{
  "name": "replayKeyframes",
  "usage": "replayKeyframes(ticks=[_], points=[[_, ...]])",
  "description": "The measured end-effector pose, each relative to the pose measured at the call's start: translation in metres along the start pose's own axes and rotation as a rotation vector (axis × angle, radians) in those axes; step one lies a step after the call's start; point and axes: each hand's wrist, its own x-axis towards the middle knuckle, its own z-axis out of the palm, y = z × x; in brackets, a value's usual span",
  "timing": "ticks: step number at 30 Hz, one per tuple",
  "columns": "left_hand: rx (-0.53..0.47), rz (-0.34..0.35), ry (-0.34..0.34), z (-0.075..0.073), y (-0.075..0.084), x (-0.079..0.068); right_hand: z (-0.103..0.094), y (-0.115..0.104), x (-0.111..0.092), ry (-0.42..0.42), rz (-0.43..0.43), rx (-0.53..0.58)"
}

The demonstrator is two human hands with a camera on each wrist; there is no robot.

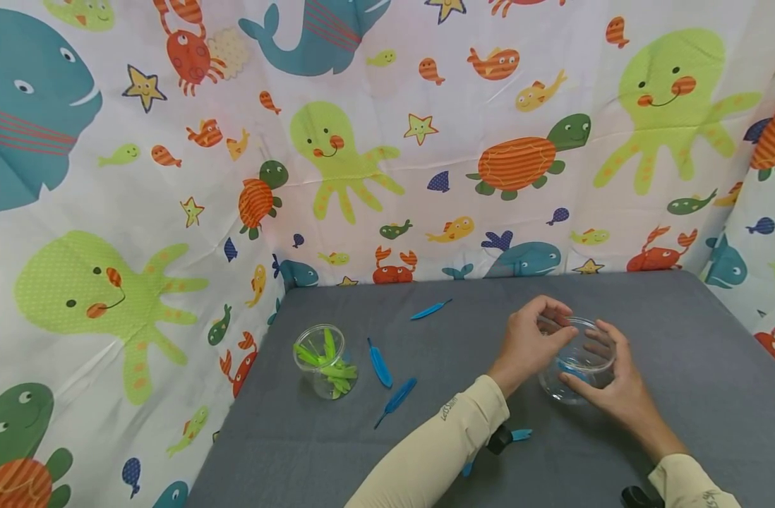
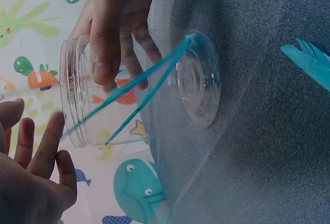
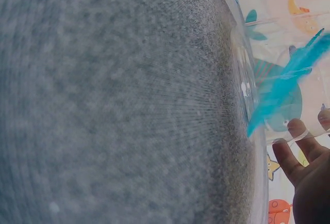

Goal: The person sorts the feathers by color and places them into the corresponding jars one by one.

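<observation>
Clear jar (image 1: 555,388) is seen right of centre in the frame, standing mouth up, its long axis about upright. It is held by the right hand (image 1: 622,388), thumb and fingers curved round the wall. The left hand (image 1: 533,346) is held beside the rim, its fingers apart and loosely bent; contact with the rim cannot be told. Inside the jar, blue feathers (image 2: 147,99) are leaned slantwise from base towards mouth. Loose feather (image 1: 431,310), upper middle of the table, is pointed to upper right; a second (image 1: 380,363), left of it and lower, is slanted to upper left. Another blue one (image 1: 521,434) is partly hidden by the left forearm. Room is left on grey table (image 1: 699,353) between jar and right edge; the far edge is met by a patterned curtain (image 1: 438,197).
</observation>
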Motion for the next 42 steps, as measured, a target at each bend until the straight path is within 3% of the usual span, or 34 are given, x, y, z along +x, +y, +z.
replayKeyframes(ticks=[10,19,28,36,42], points=[[-0.018,0.044,0.068,-0.010,-0.009,-0.001,0.001,0.001,-0.001,-0.001,0.014,0.027],[0.007,0.013,0.227,-0.039,-0.036,-0.004,0.001,-0.001,-0.002,0.003,0.017,0.046],[0.106,-0.105,0.395,-0.075,-0.070,-0.008,0.000,-0.001,-0.001,-0.004,0.028,0.067],[0.267,-0.326,0.438,-0.111,-0.091,-0.023,0.001,0.000,0.000,-0.005,0.042,0.057],[0.408,-0.382,0.423,-0.136,-0.107,-0.036,0.000,0.000,0.002,-0.005,0.027,0.070]])
